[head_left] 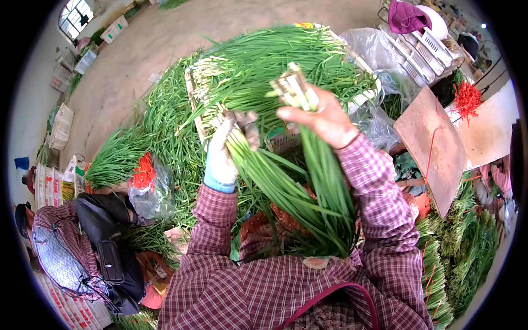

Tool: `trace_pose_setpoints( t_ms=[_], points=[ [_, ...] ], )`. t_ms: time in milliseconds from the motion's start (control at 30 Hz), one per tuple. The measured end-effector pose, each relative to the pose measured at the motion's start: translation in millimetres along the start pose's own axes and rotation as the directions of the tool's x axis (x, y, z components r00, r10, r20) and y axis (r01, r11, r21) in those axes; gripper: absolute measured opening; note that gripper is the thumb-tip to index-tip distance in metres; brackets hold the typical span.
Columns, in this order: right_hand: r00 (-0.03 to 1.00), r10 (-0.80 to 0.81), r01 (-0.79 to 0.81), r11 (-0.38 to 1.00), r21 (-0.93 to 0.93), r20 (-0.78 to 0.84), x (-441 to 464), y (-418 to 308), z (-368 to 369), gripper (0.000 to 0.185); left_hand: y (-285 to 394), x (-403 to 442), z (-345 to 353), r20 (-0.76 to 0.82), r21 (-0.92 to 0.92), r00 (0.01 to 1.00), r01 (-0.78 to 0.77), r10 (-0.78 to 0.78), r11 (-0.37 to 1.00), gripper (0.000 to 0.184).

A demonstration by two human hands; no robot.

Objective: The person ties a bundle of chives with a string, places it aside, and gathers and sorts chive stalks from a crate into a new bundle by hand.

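Observation:
My right hand, bare, is closed around a bundle of garlic chives. Its pale root ends point up and away, and the green leaves hang down toward my lap. In my left hand, which wears a light glove with a blue cuff, a second bunch of garlic chives is gripped near its white ends. Its leaves slant down and right, meeting the other bundle's leaves. Just beyond both hands, a white crate is heaped with garlic chives; more spill over its left side.
At the left sits another person beside a clear plastic bag and red ties. A brown board stands at right, with red ties near it. Bundled chives lie below. White baskets are stacked at upper right.

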State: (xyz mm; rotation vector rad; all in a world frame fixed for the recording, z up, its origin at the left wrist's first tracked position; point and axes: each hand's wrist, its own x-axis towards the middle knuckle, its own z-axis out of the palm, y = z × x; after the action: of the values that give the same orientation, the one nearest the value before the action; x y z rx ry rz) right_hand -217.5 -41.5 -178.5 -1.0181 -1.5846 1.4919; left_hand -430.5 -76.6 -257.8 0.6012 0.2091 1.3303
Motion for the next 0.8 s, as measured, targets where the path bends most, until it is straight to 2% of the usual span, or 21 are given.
trace_pose_setpoints(
  t_ms=[33,67,100,167,200,233,267,333,367,400,433,500,533,567,633,667,700,767,800],
  points=[
    [0.996,-0.063,0.06,0.997,0.046,0.06,4,4,13,0.049,1,2,14,0.004,0.06,1.0,0.008,-0.009,0.998,0.031],
    [0.993,-0.043,0.028,0.991,0.128,0.11,5,4,23,0.048,-3,-3,32,-0.136,0.229,0.989,-0.021,0.054,0.973,0.038],
    [0.987,-0.026,-0.008,0.978,0.207,0.16,5,4,32,0.047,-8,-3,34,-0.114,0.218,0.988,-0.079,0.106,0.973,0.042],
    [0.981,-0.15,0.122,0.968,0.219,0.119,9,23,47,0.046,-11,0,35,-0.167,0.267,0.971,-0.121,0.169,0.956,0.046],
    [0.985,-0.159,0.139,0.966,0.219,0.074,10,29,51,0.048,-16,4,36,-0.131,0.207,0.974,-0.156,0.186,0.966,0.049],
    [0.987,-0.158,0.154,0.979,0.13,0.022,11,35,55,0.049,-22,7,36,-0.097,0.144,0.974,-0.189,0.204,0.971,0.054],
    [0.979,-0.201,0.203,0.975,0.091,-0.032,8,40,58,0.051,-26,9,33,-0.006,0.114,0.986,-0.163,0.165,0.98,0.06],
    [0.966,-0.246,0.25,0.967,0.046,-0.084,4,37,59,0.053,-31,10,28,0.034,0.071,0.985,-0.172,0.17,0.983,0.061],
    [0.914,-0.393,0.335,0.873,-0.354,-0.103,2,34,56,0.054,-32,7,26,0.056,0.042,0.984,-0.17,0.167,0.985,0.063],
    [0.848,-0.527,0.342,0.631,-0.696,-0.061,0,31,53,0.056,-31,4,27,0.077,0.014,0.983,-0.165,0.164,0.986,0.064],
    [0.848,-0.526,0.34,0.63,-0.698,-0.061,0,27,52,0.056,-31,1,28,0.098,-0.014,0.982,-0.16,0.161,0.987,0.067],
    [0.741,-0.67,0.359,0.454,-0.816,-0.047,3,22,48,0.061,-25,-11,22,-0.001,0.152,0.999,-0.042,0.042,0.988,0.07],
    [0.708,-0.706,0.365,0.387,-0.847,-0.018,6,25,43,0.062,-22,-12,19,-0.014,0.135,0.999,0.045,-0.043,0.99,0.07],
    [0.709,-0.705,0.363,0.386,-0.848,-0.017,8,27,40,0.062,-18,-14,18,-0.026,0.117,0.991,0.131,-0.128,0.984,0.07],
    [0.834,-0.552,0.331,0.479,-0.813,0.015,10,28,35,0.061,-18,-12,28,-0.103,0.272,0.983,0.174,-0.151,0.946,0.066],
    [0.857,-0.515,0.339,0.524,-0.781,0.025,14,30,29,0.06,-20,-11,24,-0.101,0.336,0.984,0.174,-0.149,0.926,0.061],
    [0.858,-0.514,0.334,0.524,-0.784,0.023,15,28,28,0.06,-21,-11,30,-0.099,0.333,0.983,0.177,-0.152,0.926,0.061],
    [0.917,-0.397,0.302,0.64,-0.707,0.033,15,22,26,0.06,-22,-9,45,-0.183,0.309,0.966,0.235,-0.185,0.921,0.056],
    [0.892,-0.452,0.339,0.643,-0.686,0.017,19,24,25,0.059,-23,-9,43,-0.182,0.308,0.965,0.238,-0.188,0.921,0.056]
  ],
)
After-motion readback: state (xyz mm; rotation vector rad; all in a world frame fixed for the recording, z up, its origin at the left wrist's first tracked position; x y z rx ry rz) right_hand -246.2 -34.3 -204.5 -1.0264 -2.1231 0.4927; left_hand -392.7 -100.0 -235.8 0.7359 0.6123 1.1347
